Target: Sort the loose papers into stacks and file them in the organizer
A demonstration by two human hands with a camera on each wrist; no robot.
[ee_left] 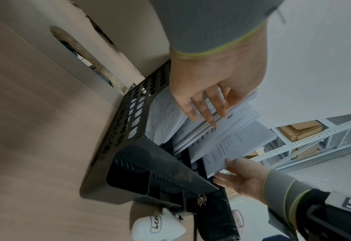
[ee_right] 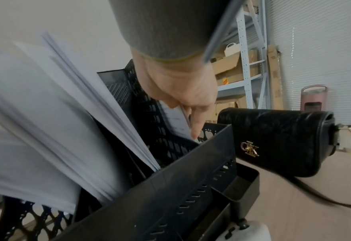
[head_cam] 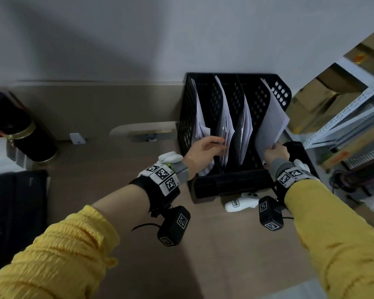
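A black mesh organizer [head_cam: 231, 184] [ee_left: 149, 166] [ee_right: 191, 187] stands upright against the wall, with white papers in each of its several slots. My left hand [head_cam: 216, 145] [ee_left: 205, 114] lays straight fingers on the edge of the second slot's thick stack [head_cam: 227, 119] [ee_left: 238, 114]. My right hand [head_cam: 274, 148] [ee_right: 186, 114] pinches the lower corner of the sheets [head_cam: 270, 117] [ee_right: 176, 120] leaning in the rightmost slot. The left wrist view also shows that right hand [ee_left: 238, 176] holding those printed sheets [ee_left: 238, 143].
A black handbag [head_cam: 298, 152] [ee_right: 273, 138] sits right beside the organizer. A small white labelled object [head_cam: 238, 205] [ee_left: 158, 228] lies at its front. A black canister [head_cam: 24, 130] stands far left. Metal shelving with cardboard boxes [head_cam: 343, 117] lies beyond the desk's right edge.
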